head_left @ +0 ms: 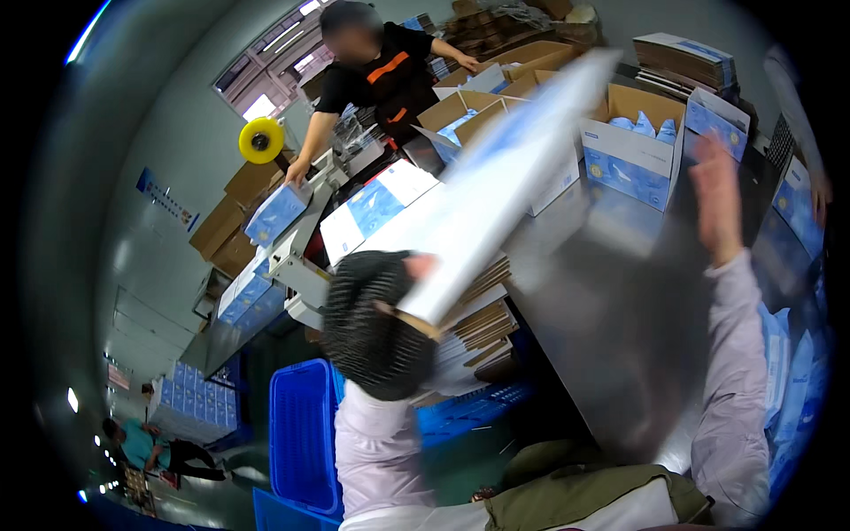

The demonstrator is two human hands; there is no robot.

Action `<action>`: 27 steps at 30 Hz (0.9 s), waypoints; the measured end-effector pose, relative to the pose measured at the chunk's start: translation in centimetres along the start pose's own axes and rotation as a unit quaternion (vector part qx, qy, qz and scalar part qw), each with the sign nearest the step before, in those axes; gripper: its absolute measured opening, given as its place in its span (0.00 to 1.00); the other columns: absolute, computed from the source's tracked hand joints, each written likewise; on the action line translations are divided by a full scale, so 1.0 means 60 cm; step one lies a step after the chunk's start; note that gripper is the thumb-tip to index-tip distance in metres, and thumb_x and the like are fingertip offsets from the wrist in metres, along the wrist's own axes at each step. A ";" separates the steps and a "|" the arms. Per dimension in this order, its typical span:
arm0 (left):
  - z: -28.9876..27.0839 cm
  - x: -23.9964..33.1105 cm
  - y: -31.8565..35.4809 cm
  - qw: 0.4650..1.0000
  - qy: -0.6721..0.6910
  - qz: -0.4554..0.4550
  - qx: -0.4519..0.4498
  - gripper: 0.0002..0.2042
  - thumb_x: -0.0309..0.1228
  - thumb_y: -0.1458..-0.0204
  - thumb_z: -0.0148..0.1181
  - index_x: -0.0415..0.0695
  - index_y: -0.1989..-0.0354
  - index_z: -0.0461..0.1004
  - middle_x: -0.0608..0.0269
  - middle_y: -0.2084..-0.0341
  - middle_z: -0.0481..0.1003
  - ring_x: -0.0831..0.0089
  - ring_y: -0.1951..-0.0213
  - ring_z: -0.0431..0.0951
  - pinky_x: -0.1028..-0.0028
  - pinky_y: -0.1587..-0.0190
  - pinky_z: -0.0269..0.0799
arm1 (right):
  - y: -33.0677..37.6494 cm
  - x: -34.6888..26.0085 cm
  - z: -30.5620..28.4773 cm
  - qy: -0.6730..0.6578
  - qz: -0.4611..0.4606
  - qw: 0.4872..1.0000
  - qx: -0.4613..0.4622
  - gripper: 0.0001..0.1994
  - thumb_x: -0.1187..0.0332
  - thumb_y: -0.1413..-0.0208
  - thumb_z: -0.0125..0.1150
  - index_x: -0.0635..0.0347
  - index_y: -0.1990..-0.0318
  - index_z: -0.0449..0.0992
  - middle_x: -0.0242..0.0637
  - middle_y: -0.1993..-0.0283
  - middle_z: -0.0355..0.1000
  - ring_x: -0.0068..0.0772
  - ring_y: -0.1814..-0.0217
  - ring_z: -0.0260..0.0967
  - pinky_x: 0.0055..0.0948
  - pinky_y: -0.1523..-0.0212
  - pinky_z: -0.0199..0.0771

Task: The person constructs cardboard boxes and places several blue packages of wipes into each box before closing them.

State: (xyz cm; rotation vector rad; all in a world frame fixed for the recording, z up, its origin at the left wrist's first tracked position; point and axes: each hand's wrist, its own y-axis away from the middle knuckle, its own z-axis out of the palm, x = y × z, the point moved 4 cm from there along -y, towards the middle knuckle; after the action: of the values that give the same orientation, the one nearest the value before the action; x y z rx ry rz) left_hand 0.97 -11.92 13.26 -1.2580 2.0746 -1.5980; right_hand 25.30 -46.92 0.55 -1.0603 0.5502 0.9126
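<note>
My left hand (376,327), in a dark knitted fingerless glove, grips one end of a flat white and blue folded carton (509,190). The carton slants up and away to the right, blurred by motion. My right hand (715,199) is raised over the right side of the metal table (611,327), fingers stretched out and slightly smeared, touching nothing that I can see. Just beyond it stands an open white and blue carton (630,164) with blue pouches (642,124) inside. Below the held carton lies a stack of flattened cartons (482,341).
Across the table a co-worker (381,84) touches a closed box (279,212) by a taping machine (301,274) with a yellow tape roll (261,140). A blue basket (305,434) stands at lower left. Blue pouches (788,380) lie at right. Flattened cartons (686,62) are piled behind.
</note>
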 end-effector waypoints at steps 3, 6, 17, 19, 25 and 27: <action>0.048 0.024 0.031 0.968 0.221 -0.102 -0.066 0.10 0.24 0.55 0.56 0.37 0.63 0.72 0.52 0.69 0.72 0.62 0.68 0.73 0.69 0.66 0.69 | -0.032 -0.114 -0.116 -0.059 -0.076 0.994 0.052 0.29 0.57 0.47 0.53 0.56 0.40 0.54 0.37 0.42 0.58 0.32 0.39 0.53 0.34 0.42 0.51; 0.132 0.011 0.073 0.955 0.208 -0.196 -0.078 0.10 0.23 0.55 0.55 0.39 0.62 0.71 0.53 0.68 0.72 0.64 0.66 0.73 0.70 0.62 0.68 | -0.001 -0.143 -0.229 0.127 0.040 0.974 0.182 0.27 0.57 0.52 0.59 0.56 0.46 0.59 0.34 0.54 0.64 0.28 0.50 0.58 0.28 0.53 0.56; 0.229 -0.108 0.179 0.731 0.432 -0.525 0.061 0.18 0.40 0.43 0.45 0.39 0.52 0.68 0.55 0.62 0.73 0.67 0.62 0.73 0.71 0.57 0.69 | 0.184 -0.243 -0.140 0.226 -0.052 0.971 0.057 0.19 0.74 0.62 0.47 0.62 0.57 0.67 0.32 0.59 0.62 0.24 0.55 0.57 0.18 0.51 0.52; 0.215 -0.079 0.182 0.758 0.408 -0.508 0.041 0.20 0.42 0.42 0.42 0.37 0.51 0.67 0.54 0.59 0.72 0.65 0.58 0.72 0.70 0.54 0.68 | 0.179 -0.244 -0.148 0.238 -0.039 0.968 0.073 0.17 0.75 0.63 0.48 0.63 0.60 0.69 0.31 0.62 0.63 0.22 0.59 0.58 0.16 0.58 0.55; 0.177 0.096 0.198 0.893 0.304 -0.269 -0.193 0.24 0.44 0.41 0.35 0.37 0.49 0.66 0.52 0.52 0.69 0.61 0.50 0.68 0.64 0.45 0.60 | 0.150 -0.191 -0.230 0.209 -0.032 0.955 0.205 0.15 0.78 0.62 0.50 0.66 0.62 0.71 0.29 0.69 0.65 0.18 0.68 0.59 0.15 0.68 0.58; 0.162 0.062 0.229 0.820 0.406 -0.392 -0.102 0.24 0.42 0.49 0.50 0.37 0.49 0.66 0.49 0.55 0.70 0.58 0.52 0.69 0.59 0.47 0.62 | 0.136 -0.194 -0.193 0.173 -0.039 0.967 0.181 0.16 0.77 0.61 0.51 0.65 0.60 0.72 0.30 0.66 0.67 0.19 0.65 0.61 0.15 0.64 0.60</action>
State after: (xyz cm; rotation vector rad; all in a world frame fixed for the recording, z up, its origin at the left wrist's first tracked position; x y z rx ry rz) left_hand -1.69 -20.77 -1.27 -1.9172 2.3531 -2.7150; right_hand 12.61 -60.17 0.63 -0.9008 0.9219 0.5305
